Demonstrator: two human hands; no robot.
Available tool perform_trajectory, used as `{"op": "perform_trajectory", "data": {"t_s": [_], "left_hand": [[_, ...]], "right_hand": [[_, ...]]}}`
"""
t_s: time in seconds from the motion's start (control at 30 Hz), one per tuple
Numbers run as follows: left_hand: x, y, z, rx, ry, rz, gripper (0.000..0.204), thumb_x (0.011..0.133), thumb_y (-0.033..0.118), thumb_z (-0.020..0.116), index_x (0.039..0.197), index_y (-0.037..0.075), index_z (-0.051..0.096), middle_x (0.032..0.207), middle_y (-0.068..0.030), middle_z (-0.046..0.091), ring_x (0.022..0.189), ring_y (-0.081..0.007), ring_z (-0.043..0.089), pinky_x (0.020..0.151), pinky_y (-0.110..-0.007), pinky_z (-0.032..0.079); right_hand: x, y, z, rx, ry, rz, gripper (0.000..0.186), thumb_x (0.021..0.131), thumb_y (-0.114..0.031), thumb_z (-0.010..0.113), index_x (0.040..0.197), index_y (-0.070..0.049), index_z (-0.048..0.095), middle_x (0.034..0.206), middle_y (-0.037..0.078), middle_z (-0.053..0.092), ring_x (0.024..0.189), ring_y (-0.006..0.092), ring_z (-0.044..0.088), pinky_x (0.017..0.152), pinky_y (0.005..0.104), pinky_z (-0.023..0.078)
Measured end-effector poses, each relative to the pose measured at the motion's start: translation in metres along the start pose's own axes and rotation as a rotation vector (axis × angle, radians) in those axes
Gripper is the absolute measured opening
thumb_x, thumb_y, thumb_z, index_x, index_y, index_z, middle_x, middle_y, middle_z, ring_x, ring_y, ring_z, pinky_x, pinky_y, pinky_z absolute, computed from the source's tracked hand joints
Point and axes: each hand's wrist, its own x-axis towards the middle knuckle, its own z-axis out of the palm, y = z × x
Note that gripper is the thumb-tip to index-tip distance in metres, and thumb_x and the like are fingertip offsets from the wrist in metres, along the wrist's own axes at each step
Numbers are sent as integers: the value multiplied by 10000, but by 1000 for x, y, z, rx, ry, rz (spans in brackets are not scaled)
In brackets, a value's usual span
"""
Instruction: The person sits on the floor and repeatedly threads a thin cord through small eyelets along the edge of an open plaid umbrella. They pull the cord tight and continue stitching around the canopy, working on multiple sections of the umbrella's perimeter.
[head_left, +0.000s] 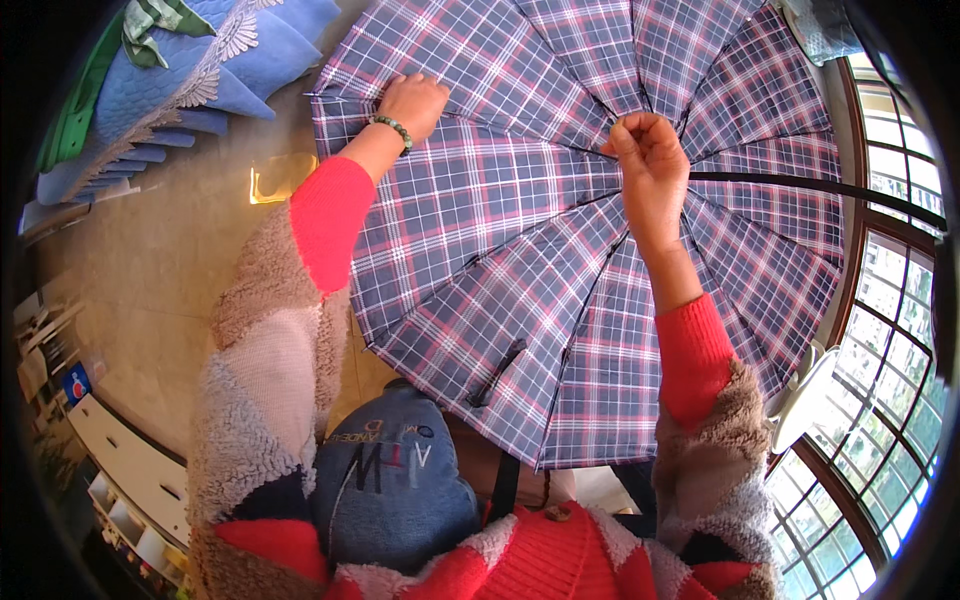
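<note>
An open plaid umbrella [480, 250] in dark blue, white and red spreads in front of me. Its black ribs show, and its black shaft [800, 183] runs from the hub toward the right. My left hand [412, 106], with a green bead bracelet at the wrist, is closed at the canopy's left part beside a rib, its fingertips hidden. Near the hub, my right hand [652, 170] is raised with thumb and fingers pinched together. What lies in that pinch is too small to tell. A short black strap [497, 373] hangs on the lower canopy.
Blue quilted cloth with lace trim [215, 75] lies at the upper left, beside a green plastic thing [85, 110]. Close to my body is a denim piece [395, 490] with stitched lettering. A white cabinet [130, 465] stands lower left; barred windows [885, 370] and a white chair-like thing [805, 395] are right.
</note>
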Motion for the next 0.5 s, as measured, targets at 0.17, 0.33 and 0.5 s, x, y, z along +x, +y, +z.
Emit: {"op": "perform_trajectory", "data": {"t_s": [0.17, 0.33, 0.5], "left_hand": [[2, -6, -6, -197, 19, -46, 56, 758, 70, 616, 756, 126, 610, 809, -19, 607, 864, -252, 569, 785, -391, 406], [7, -2, -12, -201, -57, -79, 36, 760, 105, 638, 729, 123, 639, 803, -27, 623, 867, -245, 585, 802, -400, 393], [8, -1, -15, -192, -97, -80, 18, 745, 137, 671, 755, 124, 664, 817, -30, 638, 870, -237, 593, 820, -393, 384]], "right_hand": [[16, 6, 13, -24, 25, 45, 63, 865, -4, 586, 921, 10, 561, 840, 28, 590, 738, 84, 582, 676, 216, 495], [44, 9, 27, -141, -20, -48, 100, 826, -69, 639, 874, 15, 612, 747, 31, 625, 697, 88, 599, 666, 224, 479], [70, 23, 40, -397, -126, -181, 95, 804, -90, 661, 882, -35, 652, 796, 41, 646, 722, 114, 616, 674, 246, 489]]}}
